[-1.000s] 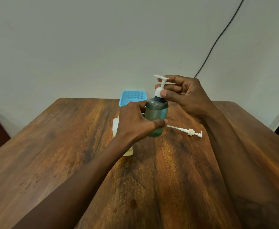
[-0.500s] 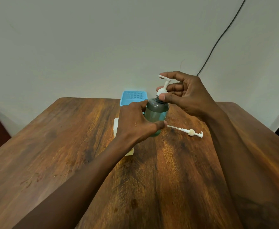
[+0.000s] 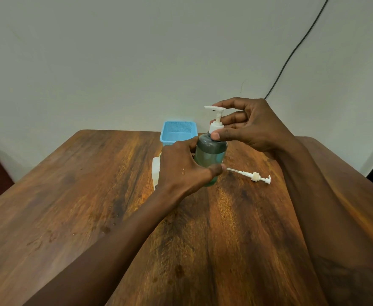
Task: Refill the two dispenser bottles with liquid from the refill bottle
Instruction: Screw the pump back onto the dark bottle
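Observation:
A translucent teal dispenser bottle (image 3: 211, 154) stands on the wooden table (image 3: 70, 195), partly filled with liquid. My left hand (image 3: 184, 171) grips its body from the left. My right hand (image 3: 250, 124) pinches the white pump collar (image 3: 215, 125) at the bottle's neck, thumb in front, fingers behind the pump stem. The pump nozzle points left. A second white pump (image 3: 250, 175) with its tube lies loose on the table to the right. A white bottle (image 3: 156, 171) sits behind my left hand, mostly hidden.
A light blue mesh basket (image 3: 178, 131) stands at the table's far edge against the wall. A black cable (image 3: 291, 56) runs down the wall at the right. Small drops of liquid mark the wood at the left.
My right hand has shifted its fingers around the pump collar, and the pump nozzle has turned to point left. My left hand keeps its hold on the bottle.

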Motion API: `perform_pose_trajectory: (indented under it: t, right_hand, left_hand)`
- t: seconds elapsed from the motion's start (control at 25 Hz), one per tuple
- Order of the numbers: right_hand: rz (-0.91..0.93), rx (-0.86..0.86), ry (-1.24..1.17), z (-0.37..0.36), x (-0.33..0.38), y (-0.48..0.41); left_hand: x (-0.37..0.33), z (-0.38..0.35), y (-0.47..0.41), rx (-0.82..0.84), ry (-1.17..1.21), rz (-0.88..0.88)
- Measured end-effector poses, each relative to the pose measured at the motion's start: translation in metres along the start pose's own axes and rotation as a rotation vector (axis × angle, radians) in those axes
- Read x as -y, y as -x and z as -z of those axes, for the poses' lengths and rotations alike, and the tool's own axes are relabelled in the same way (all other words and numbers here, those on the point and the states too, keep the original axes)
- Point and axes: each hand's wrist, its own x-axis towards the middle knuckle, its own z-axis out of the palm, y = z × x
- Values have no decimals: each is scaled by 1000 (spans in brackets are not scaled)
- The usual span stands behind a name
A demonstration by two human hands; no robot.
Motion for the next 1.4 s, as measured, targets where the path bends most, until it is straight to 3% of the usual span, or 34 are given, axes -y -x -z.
perform_pose_trajectory:
  t: [0.24,0.32,0.44,0.52,0.76,0.96,1.04,1.16,1.24,1.32,1.4]
  right_hand:
    - [-40,-144,88,-7,-2,-3]
    - [-23,-70,30,-7,-3,-3]
    - [9,120,-276,-4,-1,1]
    - [38,136,-310,0,-2,1]
    - [-7,-223,-198,-14,-1,2]
    - [-46,-331,-8,-29,1,-2]
    - [-24,-287,7,-28,-3,-2]
    - [5,24,-319,-15,-4,0]
    - [12,158,-369,-4,-4,1]
    - [30,162,-303,-1,-4,0]
    - [51,51,-203,-7,-4,-1]
  left_hand:
    - [-3,-1,-2,-24,-2,11]
    - [-2,1,-6,-14,-6,10]
    - [-6,7,-11,36,12,-6]
    - [-8,10,-12,76,32,-15]
    - [-12,7,-9,16,20,0]
    - [-9,-1,-5,-29,-2,27]
    - [-10,1,-6,0,-6,11]
    - [-8,9,-12,77,29,10]
    - [-4,12,-14,130,39,-4]
    - [-3,10,-12,147,53,10]
    - [-4,5,-9,106,66,27]
